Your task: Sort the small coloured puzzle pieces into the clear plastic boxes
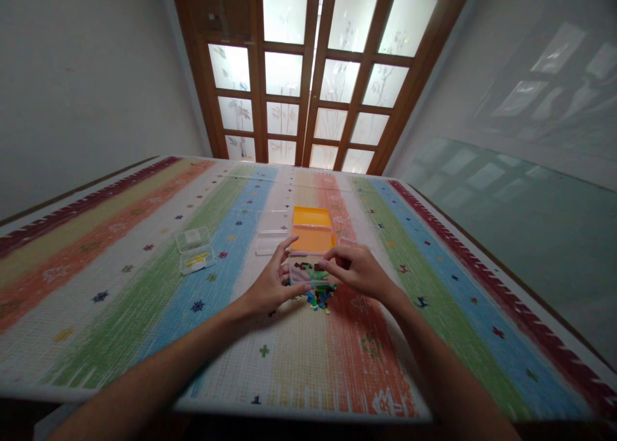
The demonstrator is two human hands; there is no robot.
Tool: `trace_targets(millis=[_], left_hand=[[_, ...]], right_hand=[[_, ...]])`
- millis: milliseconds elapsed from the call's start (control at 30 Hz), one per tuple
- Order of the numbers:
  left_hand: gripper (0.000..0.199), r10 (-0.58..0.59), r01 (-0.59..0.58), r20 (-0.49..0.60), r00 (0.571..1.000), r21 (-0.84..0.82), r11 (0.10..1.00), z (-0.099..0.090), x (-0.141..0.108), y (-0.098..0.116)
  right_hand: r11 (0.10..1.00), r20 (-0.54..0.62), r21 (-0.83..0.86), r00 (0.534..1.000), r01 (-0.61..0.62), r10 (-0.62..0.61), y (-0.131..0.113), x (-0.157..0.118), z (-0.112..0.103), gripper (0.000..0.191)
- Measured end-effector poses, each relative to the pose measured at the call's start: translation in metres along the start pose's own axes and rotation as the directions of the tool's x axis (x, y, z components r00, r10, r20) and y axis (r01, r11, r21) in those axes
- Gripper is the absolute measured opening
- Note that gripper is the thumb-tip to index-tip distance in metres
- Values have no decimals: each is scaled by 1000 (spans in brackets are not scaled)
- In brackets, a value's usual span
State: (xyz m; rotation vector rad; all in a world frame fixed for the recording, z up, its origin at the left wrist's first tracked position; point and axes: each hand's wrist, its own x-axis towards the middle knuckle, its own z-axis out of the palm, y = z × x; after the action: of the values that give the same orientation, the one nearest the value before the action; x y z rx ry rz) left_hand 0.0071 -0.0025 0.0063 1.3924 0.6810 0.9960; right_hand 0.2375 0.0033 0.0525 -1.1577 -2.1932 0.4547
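My left hand [277, 280] grips the left side of a small clear plastic box [308, 281], its thumb along the near edge. Several small brown and green pieces lie in the box. My right hand [349, 267] is at the box's right edge, thumb and index finger pinched together; whatever sits between the fingertips is too small to name. Just below the box, a pile of small blue, green and yellowish pieces [319, 298] rests on the striped cloth.
Beyond my hands stands an open orange case [312, 217], with clear plastic trays [272, 243] to its left. Farther left, an open clear box [196, 260] holds yellow pieces. The striped tablecloth [193, 338] covers the table, with walls on both sides.
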Motion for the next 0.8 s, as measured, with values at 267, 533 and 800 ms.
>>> trace_targets(millis=[267, 533, 800], left_hand=[[103, 25, -16, -123, 992, 77, 997, -15, 7, 1], [97, 58, -37, -157, 986, 133, 990, -20, 8, 0], [99, 43, -21, -166, 985, 131, 991, -17, 8, 1]], right_hand=[[998, 346, 59, 938, -37, 14, 7, -7, -15, 23], [993, 513, -117, 854, -23, 81, 6, -7, -2, 24], [977, 526, -208, 835, -56, 160, 3, -5, -7, 26]])
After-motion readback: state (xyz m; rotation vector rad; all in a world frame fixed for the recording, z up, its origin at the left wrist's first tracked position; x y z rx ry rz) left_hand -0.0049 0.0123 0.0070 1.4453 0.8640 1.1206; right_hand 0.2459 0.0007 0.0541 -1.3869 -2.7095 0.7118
